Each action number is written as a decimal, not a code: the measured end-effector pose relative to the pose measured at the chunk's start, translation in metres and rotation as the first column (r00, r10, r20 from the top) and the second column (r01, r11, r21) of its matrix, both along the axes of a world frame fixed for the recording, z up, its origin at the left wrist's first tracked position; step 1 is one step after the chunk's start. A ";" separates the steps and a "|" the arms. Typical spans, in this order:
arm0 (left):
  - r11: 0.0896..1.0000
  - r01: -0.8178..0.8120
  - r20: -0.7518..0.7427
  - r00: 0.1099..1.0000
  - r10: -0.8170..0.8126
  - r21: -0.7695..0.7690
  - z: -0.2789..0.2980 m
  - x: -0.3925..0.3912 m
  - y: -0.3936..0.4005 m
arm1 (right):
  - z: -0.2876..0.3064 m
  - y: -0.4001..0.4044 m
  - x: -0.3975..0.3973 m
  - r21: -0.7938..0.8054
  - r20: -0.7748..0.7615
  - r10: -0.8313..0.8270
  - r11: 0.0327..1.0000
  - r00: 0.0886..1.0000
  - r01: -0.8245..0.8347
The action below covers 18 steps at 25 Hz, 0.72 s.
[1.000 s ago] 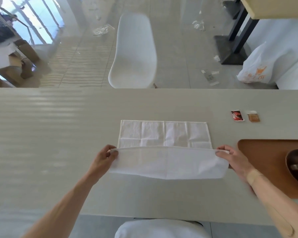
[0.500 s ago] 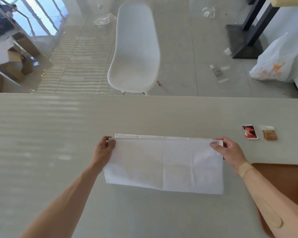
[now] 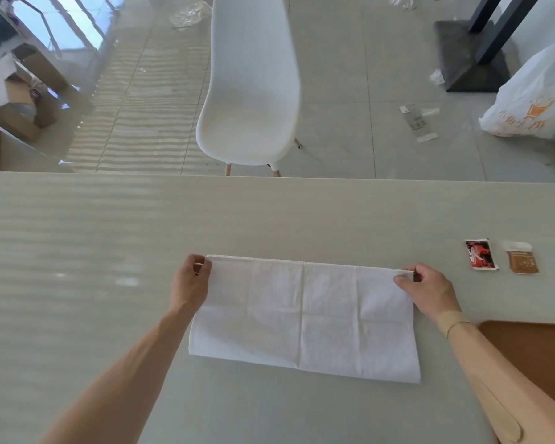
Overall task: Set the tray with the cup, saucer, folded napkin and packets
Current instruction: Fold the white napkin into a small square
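Napkin (image 3: 305,318) lies flat on table (image 3: 77,251), folded double, long axis left-right, fold edge nearest the person, left of the tray (image 3: 532,347). Since 1.0 s ago its lifted near half has come over onto the far half. Left hand (image 3: 189,283) and right hand (image 3: 430,293), palms down, pinch the far corners.

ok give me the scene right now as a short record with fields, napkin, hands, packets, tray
napkin: white cloth napkin, folded in half, flat on the table
left hand: left hand pinches the napkin's far left corner
right hand: right hand pinches the far right corner
packets: red packet and brown packet, side by side on the table, right of the napkin, not on the tray
tray: brown tray, only partly in view at the right edge
cup and saucer: out of view
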<state>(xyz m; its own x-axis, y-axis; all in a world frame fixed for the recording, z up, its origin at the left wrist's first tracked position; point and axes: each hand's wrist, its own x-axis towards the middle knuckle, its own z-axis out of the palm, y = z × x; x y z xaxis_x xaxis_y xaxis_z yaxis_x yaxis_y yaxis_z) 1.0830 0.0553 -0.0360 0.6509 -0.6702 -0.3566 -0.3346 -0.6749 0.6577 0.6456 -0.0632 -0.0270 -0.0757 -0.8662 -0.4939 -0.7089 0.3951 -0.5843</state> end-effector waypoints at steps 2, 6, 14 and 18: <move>1.000 0.009 0.025 1.000 -0.009 0.012 0.001 -0.002 -0.004 | 0.002 0.000 0.000 0.018 0.003 -0.002 1.000 1.000 0.002; 0.995 0.048 0.094 0.994 -0.056 0.083 0.001 -0.004 -0.010 | 0.004 -0.001 0.003 0.033 -0.018 -0.014 0.999 1.000 0.015; 0.959 0.095 0.315 0.932 -0.181 0.268 -0.002 -0.003 -0.016 | 0.004 0.008 0.015 -0.066 -0.185 0.020 0.997 0.982 -0.032; 0.957 0.065 0.417 0.890 -0.184 0.283 0.006 -0.010 -0.012 | 0.002 0.025 0.026 -0.234 -0.361 -0.046 0.971 0.931 -0.043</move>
<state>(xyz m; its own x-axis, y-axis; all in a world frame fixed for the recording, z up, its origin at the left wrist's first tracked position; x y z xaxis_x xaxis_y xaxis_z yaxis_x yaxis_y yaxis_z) 1.0735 0.0430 -0.0303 0.6966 -0.6810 -0.2258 -0.6387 -0.7320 0.2374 0.6713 -0.0384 -0.0255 -0.2119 -0.9531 -0.2162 -0.8883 0.2800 -0.3641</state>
